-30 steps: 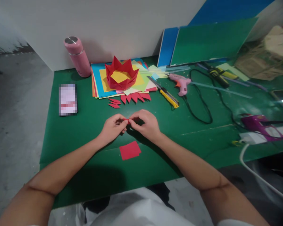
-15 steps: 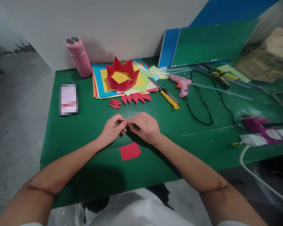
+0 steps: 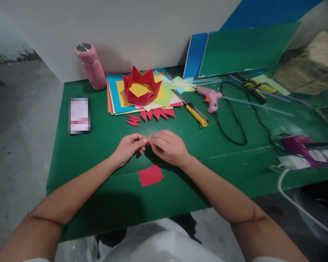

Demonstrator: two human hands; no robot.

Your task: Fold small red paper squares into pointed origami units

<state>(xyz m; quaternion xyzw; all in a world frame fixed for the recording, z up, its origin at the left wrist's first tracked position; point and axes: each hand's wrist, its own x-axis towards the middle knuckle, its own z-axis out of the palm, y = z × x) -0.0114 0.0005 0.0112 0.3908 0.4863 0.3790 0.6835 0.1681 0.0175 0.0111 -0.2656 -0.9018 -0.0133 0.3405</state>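
My left hand and my right hand meet fingertip to fingertip over the green table. Both pinch a small folded red paper piece, of which only a sliver shows between the fingers. A flat red paper square lies just below my hands. Farther back sits a red folded paper crown on a stack of coloured paper sheets. Several red folded paper points lie fanned in front of the stack.
A pink bottle stands at the back left, a phone lies at the left. A yellow utility knife, a pink glue gun with black cable, and a purple tool lie right. Green and blue boards lean behind.
My hands have shifted slightly while working the small red piece; the right hand's fingers have curled further over it. Nothing else on the table has moved.
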